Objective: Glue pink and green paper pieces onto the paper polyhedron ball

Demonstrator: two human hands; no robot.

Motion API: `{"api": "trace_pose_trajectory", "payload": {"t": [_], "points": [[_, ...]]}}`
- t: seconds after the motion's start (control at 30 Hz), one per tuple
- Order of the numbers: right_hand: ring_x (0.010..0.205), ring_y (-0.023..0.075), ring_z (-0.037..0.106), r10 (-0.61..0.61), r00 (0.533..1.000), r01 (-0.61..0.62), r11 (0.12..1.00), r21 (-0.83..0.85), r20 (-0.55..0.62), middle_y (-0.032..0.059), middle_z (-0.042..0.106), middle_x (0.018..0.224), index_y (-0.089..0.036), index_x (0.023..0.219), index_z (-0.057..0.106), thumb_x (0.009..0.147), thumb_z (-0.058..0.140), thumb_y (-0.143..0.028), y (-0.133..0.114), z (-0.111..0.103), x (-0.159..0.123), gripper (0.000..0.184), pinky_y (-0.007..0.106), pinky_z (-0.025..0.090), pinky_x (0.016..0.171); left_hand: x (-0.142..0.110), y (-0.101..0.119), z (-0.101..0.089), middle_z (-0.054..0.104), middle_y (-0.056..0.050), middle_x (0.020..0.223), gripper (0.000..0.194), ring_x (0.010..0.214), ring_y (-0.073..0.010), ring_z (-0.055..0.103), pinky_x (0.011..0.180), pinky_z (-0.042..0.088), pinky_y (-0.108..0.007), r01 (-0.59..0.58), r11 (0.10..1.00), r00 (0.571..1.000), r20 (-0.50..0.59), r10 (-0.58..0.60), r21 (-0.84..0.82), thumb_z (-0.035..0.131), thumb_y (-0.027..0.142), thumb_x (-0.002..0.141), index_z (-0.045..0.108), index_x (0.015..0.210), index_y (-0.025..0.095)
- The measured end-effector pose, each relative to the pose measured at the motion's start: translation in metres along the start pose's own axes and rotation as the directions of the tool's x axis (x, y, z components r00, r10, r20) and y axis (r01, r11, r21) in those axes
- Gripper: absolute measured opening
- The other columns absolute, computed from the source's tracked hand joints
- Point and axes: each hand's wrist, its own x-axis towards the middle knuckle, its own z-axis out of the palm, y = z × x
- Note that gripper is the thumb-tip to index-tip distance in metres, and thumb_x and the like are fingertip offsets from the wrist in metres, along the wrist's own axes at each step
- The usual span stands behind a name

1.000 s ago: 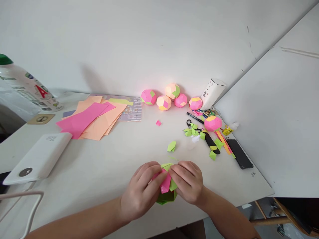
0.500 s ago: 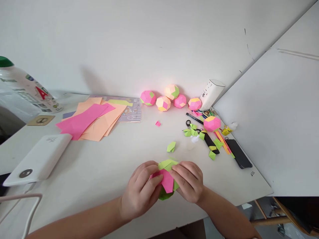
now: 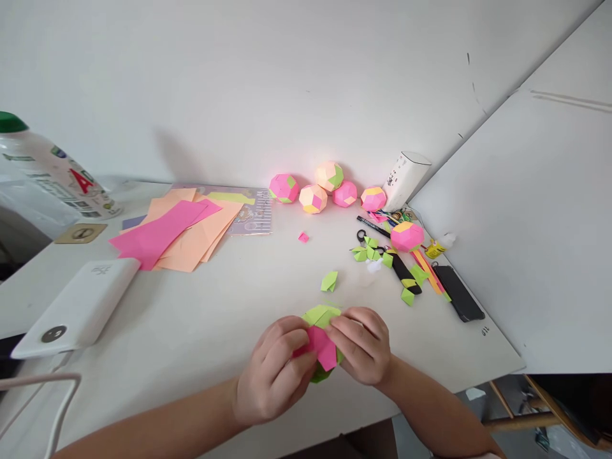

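Between my two hands is a folded paper ball (image 3: 324, 349) in green and pink, held just over the near part of the table. My left hand (image 3: 282, 366) is closed on its left side, fingers over the pink paper. On the other side my right hand (image 3: 362, 344) pinches the green edge. Its underside and the fingertips behind it are hidden. A loose green folded paper piece (image 3: 329, 281) lies on the table just beyond my hands, and a small pink folded piece (image 3: 303, 236) lies farther back.
Several finished paper balls (image 3: 313, 199) stand along the wall. At right lie green folded pieces (image 3: 368, 250), a black and yellow cutter (image 3: 404, 274), a glue bottle (image 3: 438, 245) and a phone (image 3: 458, 292). To the left are paper sheets (image 3: 191, 239), a power bank (image 3: 79, 306) and a white bottle (image 3: 62, 178).
My left hand has shifted slightly on the paper ball, its fingers moving a little to the right over the pink face. My right hand keeps its pinch, and the view has moved slightly.
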Motion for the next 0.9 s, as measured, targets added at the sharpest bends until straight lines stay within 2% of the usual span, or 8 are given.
{"api": "trace_pose_trajectory", "payload": {"t": [0.17,0.27,0.37,0.43,0.5,0.57,0.7,0.9], "points": [[0.073,0.0209,0.058,0.251,0.966,-0.233,0.946,0.223,-0.056,0.0067,0.070,0.076,-0.022,0.093,0.067,0.080,0.065,-0.010,0.009,0.004,0.003,0.017,0.035,0.056,0.059,0.006,-0.004,-0.003,0.051,-0.016,0.114,0.031,0.115,-0.0336,0.051,0.090,0.049,-0.059,0.161,0.956,0.987,0.025,-0.160,-0.243,0.050,0.012,0.082,0.047,0.113,0.018],[0.073,0.0207,0.058,0.317,0.946,-0.283,0.907,0.312,-0.063,0.0072,0.070,0.076,-0.021,0.089,0.068,0.078,0.068,-0.010,0.015,0.008,0.003,0.016,0.036,0.056,0.060,0.005,-0.020,0.000,0.044,-0.020,0.136,0.039,0.130,-0.0344,0.041,0.101,0.042,-0.058,0.417,0.820,0.908,0.229,-0.351,-0.393,0.038,0.029,0.096,0.040,0.134,0.019],[0.072,0.0200,0.058,0.313,0.947,-0.273,0.897,0.347,-0.066,0.0063,0.071,0.074,-0.021,0.087,0.069,0.076,0.068,-0.007,0.017,0.011,0.002,0.017,0.035,0.055,0.060,0.001,-0.034,0.008,0.050,-0.017,0.137,0.048,0.124,-0.0318,0.049,0.098,0.046,-0.051,0.748,0.384,0.663,0.572,-0.484,-0.542,0.025,0.047,0.099,0.043,0.136,0.021],[0.072,0.0199,0.057,0.299,0.952,-0.257,0.893,0.369,-0.060,0.0058,0.071,0.074,-0.021,0.086,0.069,0.076,0.068,-0.006,0.017,0.013,0.000,0.018,0.034,0.054,0.059,0.001,-0.037,0.014,0.054,-0.014,0.134,0.052,0.121,-0.0310,0.051,0.100,0.043,-0.048,0.825,0.095,0.534,0.715,-0.451,-0.556,0.024,0.052,0.099,0.048,0.133,0.021],[0.073,0.0204,0.057,0.282,0.958,-0.243,0.888,0.391,-0.047,0.0055,0.072,0.074,-0.022,0.086,0.068,0.076,0.068,-0.006,0.017,0.014,-0.001,0.019,0.034,0.054,0.059,0.002,-0.035,0.018,0.059,-0.012,0.126,0.052,0.114,-0.0297,0.053,0.098,0.042,-0.045,0.813,-0.114,0.501,0.785,-0.365,-0.572,0.027,0.053,0.098,0.051,0.130,0.020],[0.074,0.0207,0.057,0.258,0.965,-0.220,0.884,0.413,-0.038,0.0054,0.072,0.074,-0.022,0.087,0.067,0.076,0.067,-0.007,0.017,0.016,-0.001,0.018,0.034,0.055,0.059,0.004,-0.032,0.020,0.062,-0.011,0.116,0.050,0.104,-0.0270,0.056,0.091,0.043,-0.041,0.775,-0.250,0.518,0.811,-0.272,-0.580,0.031,0.053,0.097,0.054,0.126,0.019],[0.075,0.0205,0.058,0.190,0.981,-0.158,0.879,0.450,-0.025,0.0065,0.070,0.075,-0.020,0.089,0.066,0.076,0.065,-0.007,0.017,0.018,-0.003,0.019,0.036,0.056,0.063,0.008,-0.027,0.022,0.062,-0.008,0.096,0.047,0.086,-0.0210,0.054,0.078,0.042,-0.033,0.762,-0.373,0.479,0.848,-0.226,-0.530,0.038,0.052,0.096,0.062,0.113,0.016],[0.077,0.0203,0.055,0.103,0.994,-0.086,0.917,0.390,-0.022,0.0055,0.068,0.074,-0.021,0.090,0.068,0.080,0.062,-0.006,0.016,0.019,-0.005,0.019,0.035,0.056,0.062,0.008,-0.027,0.022,0.060,-0.005,0.085,0.047,0.078,-0.0180,0.052,0.071,0.040,-0.028,0.798,-0.339,0.409,0.860,-0.304,-0.499,0.043,0.055,0.093,0.064,0.106,0.015]]}}
